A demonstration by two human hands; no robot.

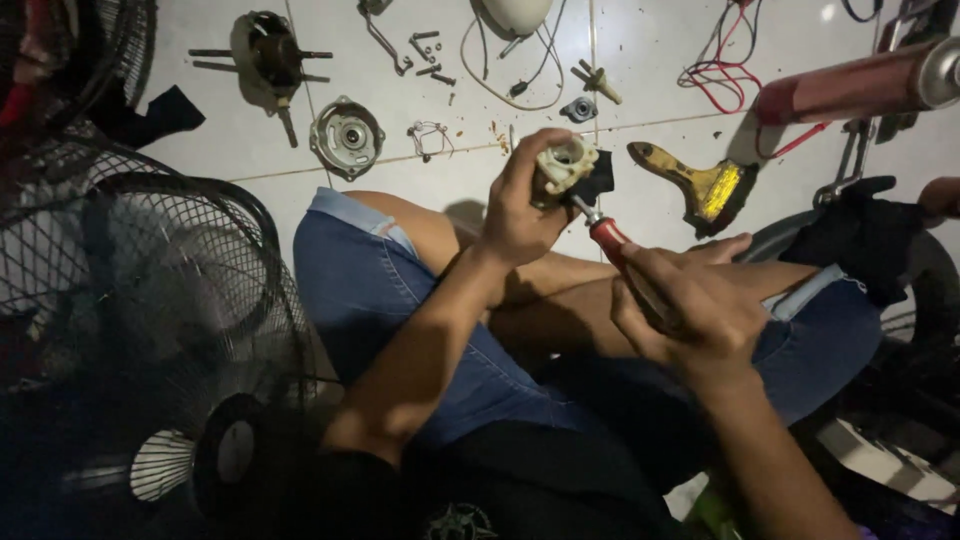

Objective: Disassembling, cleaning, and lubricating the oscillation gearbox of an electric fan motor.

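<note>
White tiled floor, parts scattered. Left hand [515,215] gripping cream plastic housing [562,168] above the knees; right hand [690,305] wrapping red-handled screwdriver [612,240], tip entering it. Probably best keeping shaft straight, housing steady. Yellow brush [705,185] lying nearby.

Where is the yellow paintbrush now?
In the head view, the yellow paintbrush lies on the white tiled floor, right of the left hand, above the right hand.

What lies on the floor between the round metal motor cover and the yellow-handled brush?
In the head view, between the motor cover and the brush: a small wire clip, and the left hand holding a cream part.
</note>
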